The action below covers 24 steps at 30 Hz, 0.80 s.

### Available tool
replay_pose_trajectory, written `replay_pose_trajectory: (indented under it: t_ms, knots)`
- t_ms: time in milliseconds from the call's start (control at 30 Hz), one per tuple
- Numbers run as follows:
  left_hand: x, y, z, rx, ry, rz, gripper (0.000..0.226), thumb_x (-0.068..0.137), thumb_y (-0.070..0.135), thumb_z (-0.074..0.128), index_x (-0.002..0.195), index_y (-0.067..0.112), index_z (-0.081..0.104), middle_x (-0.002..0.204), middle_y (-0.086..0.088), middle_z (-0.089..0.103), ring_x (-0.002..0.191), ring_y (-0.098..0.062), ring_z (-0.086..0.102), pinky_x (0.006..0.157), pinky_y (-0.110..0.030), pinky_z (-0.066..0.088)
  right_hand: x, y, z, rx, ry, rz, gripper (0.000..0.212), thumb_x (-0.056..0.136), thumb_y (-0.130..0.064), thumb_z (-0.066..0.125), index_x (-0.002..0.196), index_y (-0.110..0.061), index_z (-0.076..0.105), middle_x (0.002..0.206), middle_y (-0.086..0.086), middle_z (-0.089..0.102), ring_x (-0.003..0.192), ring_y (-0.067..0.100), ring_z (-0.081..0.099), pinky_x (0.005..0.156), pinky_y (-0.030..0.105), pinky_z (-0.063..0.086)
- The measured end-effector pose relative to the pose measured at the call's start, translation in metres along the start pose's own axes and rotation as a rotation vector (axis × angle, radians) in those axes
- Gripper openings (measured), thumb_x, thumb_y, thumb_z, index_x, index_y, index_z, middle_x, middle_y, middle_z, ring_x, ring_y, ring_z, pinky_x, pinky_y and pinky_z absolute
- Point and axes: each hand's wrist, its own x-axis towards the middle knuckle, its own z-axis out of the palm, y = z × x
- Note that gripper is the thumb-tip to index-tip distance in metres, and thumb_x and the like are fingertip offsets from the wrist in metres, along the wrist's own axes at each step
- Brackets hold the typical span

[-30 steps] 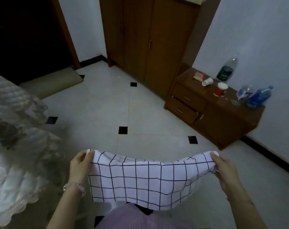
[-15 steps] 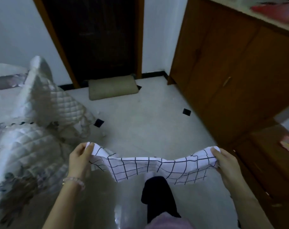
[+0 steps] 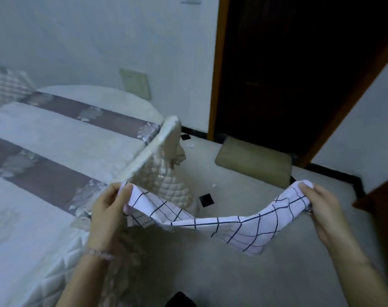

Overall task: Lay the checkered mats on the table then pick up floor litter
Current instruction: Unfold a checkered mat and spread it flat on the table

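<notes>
Both hands are up front: the left hand point(image 3: 109, 209) pinches one end of the checkered mat point(image 3: 213, 220) and the right hand point(image 3: 326, 209) pinches the other, the cloth sagging in the air between them above the floor point(image 3: 210, 273). The bed point(image 3: 55, 151) lies to the left. Beyond, a doormat point(image 3: 253, 165) sits before the dark doorway point(image 3: 299, 69), with small white scraps point(image 3: 189, 145) near it.

Bedroom corner beside a dark doorway

A bed point(image 3: 55, 138) with a white quilted cover crossed by brown floral bands fills the left. Its cover's corner point(image 3: 164, 173) hangs to the pale floor point(image 3: 210, 273). An olive doormat point(image 3: 253, 161) lies at the wood-framed doorway point(image 3: 299, 74).
</notes>
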Motion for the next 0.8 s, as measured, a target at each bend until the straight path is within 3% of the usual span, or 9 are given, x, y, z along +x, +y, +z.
replay_pose_trajectory:
  t_ms: [100, 200, 300, 367, 533, 600, 667, 800]
  knots:
    - [0.040, 0.040, -0.012, -0.114, 0.158, 0.126, 0.017, 0.091, 0.022, 0.056, 0.075, 0.018, 0.063, 0.067, 0.003, 0.055, 0.065, -0.012, 0.049, 0.058, -0.023, 0.042, 0.058, -0.054, 0.054, 0.040, -0.109, -0.125, 0.018, 0.092, -0.016, 0.054, 0.085, -0.018, 0.071, 0.076, -0.006, 0.075, 0.069, 0.004, 0.069, 0.058, 0.014, 0.054]
    - [0.086, 0.064, -0.031, -0.203, 0.293, 0.212, 0.016, 0.089, 0.023, 0.058, 0.074, 0.025, 0.064, 0.069, 0.012, 0.059, 0.066, -0.006, 0.053, 0.059, -0.018, 0.046, 0.102, -0.099, 0.123, 0.095, -0.215, -0.222, 0.021, 0.093, -0.017, 0.054, 0.084, -0.025, 0.071, 0.079, -0.011, 0.075, 0.075, 0.002, 0.069, 0.065, 0.015, 0.055]
    - [0.127, 0.067, -0.057, -0.182, 0.425, 0.247, 0.011, 0.085, 0.029, 0.061, 0.075, 0.027, 0.066, 0.081, 0.004, 0.060, 0.085, -0.021, 0.052, 0.078, -0.033, 0.042, 0.140, -0.125, 0.198, 0.151, -0.359, -0.264, 0.018, 0.093, -0.017, 0.053, 0.088, -0.022, 0.070, 0.083, -0.006, 0.075, 0.081, 0.007, 0.070, 0.069, 0.021, 0.057]
    - [0.151, 0.065, -0.077, -0.192, 0.519, 0.233, 0.011, 0.083, 0.031, 0.062, 0.075, 0.027, 0.067, 0.083, 0.003, 0.062, 0.089, -0.022, 0.052, 0.081, -0.037, 0.041, 0.163, -0.137, 0.252, 0.184, -0.455, -0.242, 0.017, 0.093, -0.017, 0.052, 0.090, -0.018, 0.069, 0.082, -0.003, 0.075, 0.079, 0.009, 0.070, 0.069, 0.023, 0.056]
    - [0.195, 0.037, -0.119, -0.138, 0.736, 0.166, 0.020, 0.091, 0.023, 0.057, 0.072, 0.025, 0.062, 0.075, 0.003, 0.058, 0.074, -0.014, 0.050, 0.064, -0.029, 0.041, 0.208, -0.141, 0.376, 0.206, -0.615, -0.159, 0.018, 0.093, -0.012, 0.049, 0.083, -0.016, 0.063, 0.066, -0.007, 0.073, 0.061, 0.003, 0.068, 0.054, 0.016, 0.053]
    - [0.205, 0.021, -0.129, -0.075, 0.826, 0.135, 0.022, 0.093, 0.022, 0.054, 0.071, 0.025, 0.057, 0.074, 0.000, 0.051, 0.070, -0.012, 0.047, 0.059, -0.027, 0.040, 0.222, -0.134, 0.416, 0.157, -0.669, -0.144, 0.015, 0.093, -0.014, 0.051, 0.085, -0.016, 0.064, 0.073, -0.005, 0.073, 0.066, 0.005, 0.068, 0.057, 0.018, 0.054]
    - [0.214, 0.005, -0.135, -0.004, 0.906, 0.114, 0.023, 0.094, 0.021, 0.052, 0.072, 0.024, 0.053, 0.071, 0.001, 0.048, 0.059, 0.000, 0.048, 0.050, -0.017, 0.041, 0.233, -0.127, 0.452, 0.089, -0.722, -0.152, 0.015, 0.094, -0.016, 0.052, 0.084, -0.017, 0.063, 0.084, -0.001, 0.068, 0.070, 0.009, 0.063, 0.061, 0.023, 0.053]
    - [0.233, -0.030, -0.146, 0.109, 1.019, 0.031, 0.026, 0.094, 0.018, 0.052, 0.069, 0.024, 0.049, 0.063, 0.001, 0.041, 0.044, 0.007, 0.039, 0.040, -0.008, 0.032, 0.257, -0.112, 0.519, -0.066, -0.845, -0.195, 0.019, 0.093, -0.020, 0.054, 0.086, -0.003, 0.055, 0.080, 0.004, 0.057, 0.068, 0.016, 0.051, 0.065, 0.030, 0.042]
